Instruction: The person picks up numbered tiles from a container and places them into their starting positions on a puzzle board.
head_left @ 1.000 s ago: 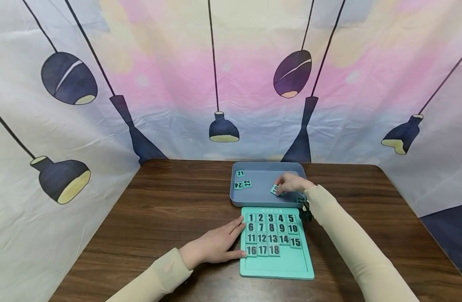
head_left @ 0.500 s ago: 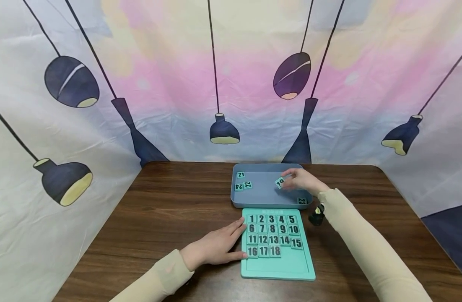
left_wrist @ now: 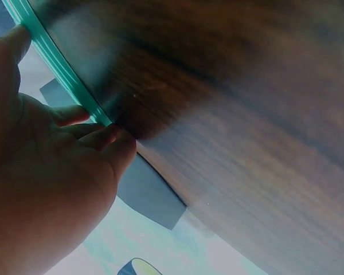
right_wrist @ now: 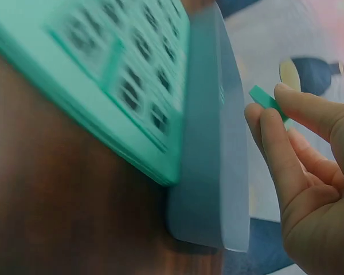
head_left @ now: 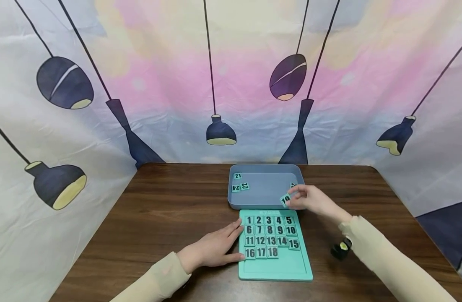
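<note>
A green number board (head_left: 272, 268) lies on the table, with tiles 1 to 18 set in rows and a bare strip along its lower part. My left hand (head_left: 214, 247) rests at the board's left edge, fingers extended; the left wrist view shows fingertips against the green rim (left_wrist: 69, 80). Over the near right part of the blue-grey tray (head_left: 268, 168), my right hand (head_left: 317, 201) pinches the number 19 tile (head_left: 285, 199) between thumb and fingers. In the right wrist view the green tile (right_wrist: 265, 97) appears edge-on, above the tray's rim.
Inside the tray lie loose tiles: 21 (head_left: 237, 175), 24 (head_left: 236, 188) and 22 (head_left: 245, 186) at the left, and another tile (head_left: 293, 185) at the right, partly behind my right hand. The tray stands directly behind the board on the wooden table (head_left: 170, 209). A patterned cloth (head_left: 178, 126) hangs behind.
My right hand has picked up the 19 tile from the tray and moved it right and toward me. My left hand stays at the board's edge.
</note>
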`<state>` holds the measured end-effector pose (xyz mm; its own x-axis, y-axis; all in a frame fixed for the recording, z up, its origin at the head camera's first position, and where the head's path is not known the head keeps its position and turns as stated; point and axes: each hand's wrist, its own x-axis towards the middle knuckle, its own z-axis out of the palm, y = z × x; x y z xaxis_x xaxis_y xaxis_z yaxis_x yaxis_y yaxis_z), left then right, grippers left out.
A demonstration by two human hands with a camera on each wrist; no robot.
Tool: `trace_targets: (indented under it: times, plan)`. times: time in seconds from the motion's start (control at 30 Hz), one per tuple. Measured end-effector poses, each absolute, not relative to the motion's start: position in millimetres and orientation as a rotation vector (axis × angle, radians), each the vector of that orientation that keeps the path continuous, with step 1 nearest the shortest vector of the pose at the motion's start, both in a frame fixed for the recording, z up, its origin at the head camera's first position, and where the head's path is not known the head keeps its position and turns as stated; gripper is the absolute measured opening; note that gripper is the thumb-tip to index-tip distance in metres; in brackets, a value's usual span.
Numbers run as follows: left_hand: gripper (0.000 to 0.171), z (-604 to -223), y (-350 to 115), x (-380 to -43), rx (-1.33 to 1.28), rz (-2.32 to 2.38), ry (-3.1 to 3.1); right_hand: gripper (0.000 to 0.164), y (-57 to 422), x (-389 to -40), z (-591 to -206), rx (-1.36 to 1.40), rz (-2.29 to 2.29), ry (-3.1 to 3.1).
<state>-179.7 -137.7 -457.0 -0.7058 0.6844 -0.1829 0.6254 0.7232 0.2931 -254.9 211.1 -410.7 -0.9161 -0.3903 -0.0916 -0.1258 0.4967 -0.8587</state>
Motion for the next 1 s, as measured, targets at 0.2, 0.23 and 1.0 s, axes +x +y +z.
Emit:
trace_targets:
  times: [0.2, 0.23, 1.0]
  plan:
    - [0.084, -458, -139, -178, 1.032, 0.308, 2.654, 0.045, 209, -213, -430, -0.456, -1.356, 2.471]
    - [0.084, -458, -139, -178, 1.031, 0.31, 2.651, 0.044, 208, -207, -433, -0.452, -1.364, 2.451]
    - [0.085, -460, -140, -180, 1.051, 0.338, 2.64, 0.023, 188, -146, -463, -0.742, -1.129, 2.671]
